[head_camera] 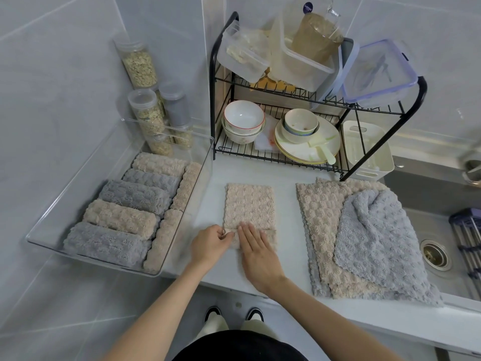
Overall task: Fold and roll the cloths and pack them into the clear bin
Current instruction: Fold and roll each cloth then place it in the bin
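A beige cloth (pixel 249 204), folded into a long strip, lies on the white counter in front of me, its near end turned up into a small first roll. My left hand (pixel 209 243) pinches that near end at its left corner. My right hand (pixel 256 252) lies flat with straight fingers on the rolled end. The clear bin (pixel 200 178) stands at the left and holds several rolled beige and grey cloths (pixel 125 217). A pile of unfolded cloths (pixel 364 238), beige below and grey on top, lies at the right.
A black two-tier dish rack (pixel 286 157) with bowls, plates and plastic boxes stands behind the cloth. Clear jars of grain (pixel 145 100) stand in the back left corner. A steel sink (pixel 437 251) lies at the right, just past the pile. The counter's front edge runs under my wrists.
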A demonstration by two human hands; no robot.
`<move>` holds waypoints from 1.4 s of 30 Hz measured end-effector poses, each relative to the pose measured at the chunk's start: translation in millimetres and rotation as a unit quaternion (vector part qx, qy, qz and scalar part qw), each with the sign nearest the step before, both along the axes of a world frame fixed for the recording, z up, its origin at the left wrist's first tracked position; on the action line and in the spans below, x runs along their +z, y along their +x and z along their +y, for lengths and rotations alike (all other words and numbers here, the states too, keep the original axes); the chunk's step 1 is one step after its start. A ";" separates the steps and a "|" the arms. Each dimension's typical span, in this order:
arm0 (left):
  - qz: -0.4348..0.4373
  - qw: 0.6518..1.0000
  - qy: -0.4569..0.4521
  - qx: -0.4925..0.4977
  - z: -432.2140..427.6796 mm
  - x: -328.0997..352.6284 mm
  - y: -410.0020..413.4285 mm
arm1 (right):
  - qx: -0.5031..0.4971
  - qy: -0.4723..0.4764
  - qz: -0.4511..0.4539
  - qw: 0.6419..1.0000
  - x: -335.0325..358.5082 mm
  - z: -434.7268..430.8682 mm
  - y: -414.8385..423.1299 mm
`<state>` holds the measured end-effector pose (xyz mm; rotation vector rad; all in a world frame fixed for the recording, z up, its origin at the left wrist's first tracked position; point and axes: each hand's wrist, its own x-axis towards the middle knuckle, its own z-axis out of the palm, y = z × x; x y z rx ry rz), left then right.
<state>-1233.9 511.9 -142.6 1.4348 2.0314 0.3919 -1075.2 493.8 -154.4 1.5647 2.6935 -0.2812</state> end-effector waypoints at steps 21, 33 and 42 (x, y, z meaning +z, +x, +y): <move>0.148 0.908 0.268 -0.285 -12.6 -3.3 5.7 | -0.016 0.068 0.000 0.998 -0.5 8.0 71.9; 0.098 0.929 0.230 -0.275 -22.6 -9.1 -4.8 | 0.045 0.095 0.057 0.993 -3.7 11.3 58.2; -0.023 0.968 0.137 -0.208 -15.7 0.8 -11.4 | -0.057 -0.091 0.218 0.970 14.9 19.2 64.8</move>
